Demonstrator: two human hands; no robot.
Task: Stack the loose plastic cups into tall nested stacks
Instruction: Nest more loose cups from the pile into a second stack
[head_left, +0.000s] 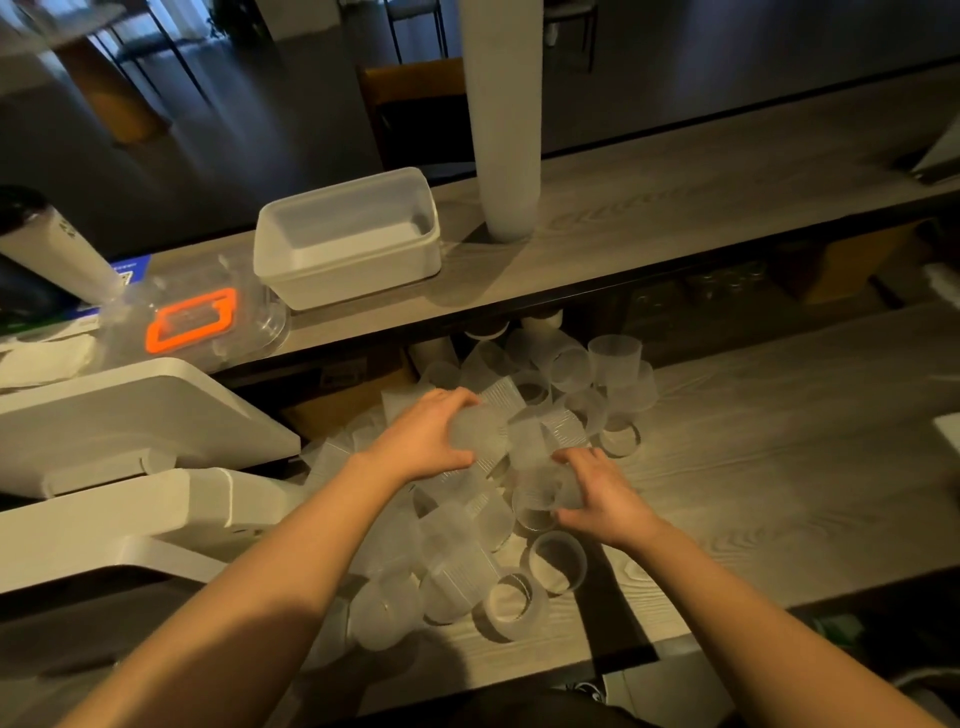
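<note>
A: What do we see on the lower bench (753, 467)?

B: We see one heap of loose cups (467, 545), translucent and ribbed, lying at every angle between the two hands. They overlap too much for an exact count; we make out well over twenty.

A: And the hands?

B: Two. Our left hand (423, 441) has its fingers curled round one cup (478, 434) near the top of the heap, base toward the camera. Our right hand (597, 493) grips a second cup (537, 501), thumb and fingers on its wall, mouth turned leftward. The two held cups are near each other but not nested.

A: Is any stack finished?

B: One tall stack (504, 114) stands upright on the upper shelf (675, 197), rising out of the frame.

A: What else is on that shelf?

B: One white rectangular tub (348, 239) just left of the stack, one clear box with an orange lid frame (192, 322), and one white tumbler (52, 249), tilted, at far left. Two white slabs (130, 467) lie beside the heap.
</note>
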